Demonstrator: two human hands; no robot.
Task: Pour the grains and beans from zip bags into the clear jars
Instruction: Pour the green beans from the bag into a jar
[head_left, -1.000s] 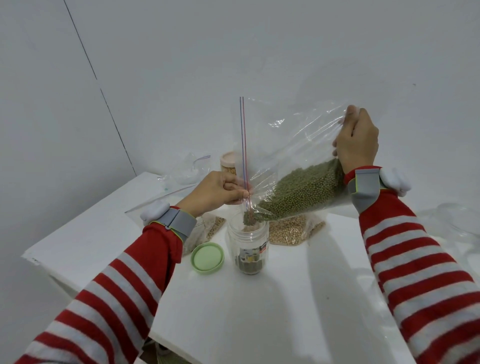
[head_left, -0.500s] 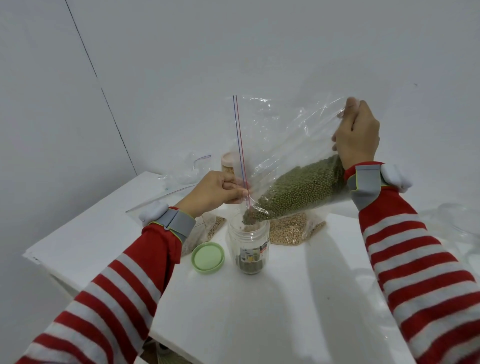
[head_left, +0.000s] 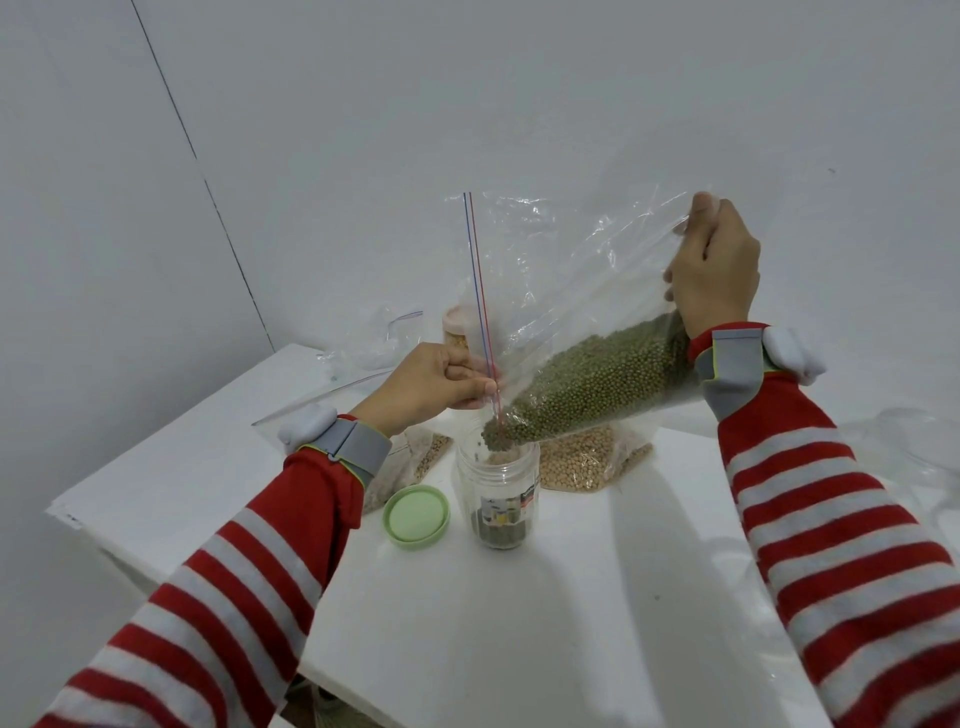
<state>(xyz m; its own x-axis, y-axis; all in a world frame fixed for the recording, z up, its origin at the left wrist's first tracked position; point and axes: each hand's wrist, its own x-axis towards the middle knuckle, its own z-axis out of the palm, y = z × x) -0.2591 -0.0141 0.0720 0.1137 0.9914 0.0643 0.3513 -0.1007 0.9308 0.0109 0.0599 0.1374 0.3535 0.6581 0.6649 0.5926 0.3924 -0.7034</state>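
A clear zip bag (head_left: 561, 291) half full of green beans (head_left: 597, 379) hangs tilted over an open clear jar (head_left: 497, 493). My left hand (head_left: 431, 387) pinches the bag's zip edge at the low corner, just above the jar's mouth. My right hand (head_left: 714, 273) grips the bag's raised far end. Beans crowd at the low corner and a thin layer of green beans lies in the jar's bottom. The jar's green lid (head_left: 416, 515) lies flat to its left.
A bag of tan beans (head_left: 587, 460) lies behind the jar, another grain bag (head_left: 410, 462) under my left wrist. A pink-lidded jar (head_left: 457, 327) and an empty zip bag (head_left: 379, 343) sit at the back of the white table (head_left: 519, 623). Crumpled plastic (head_left: 914, 441) lies at right.
My right hand lifted the bag's far end a little higher, steepening the tilt. The green beans slid down toward the low corner over the jar. My left hand stayed in place.
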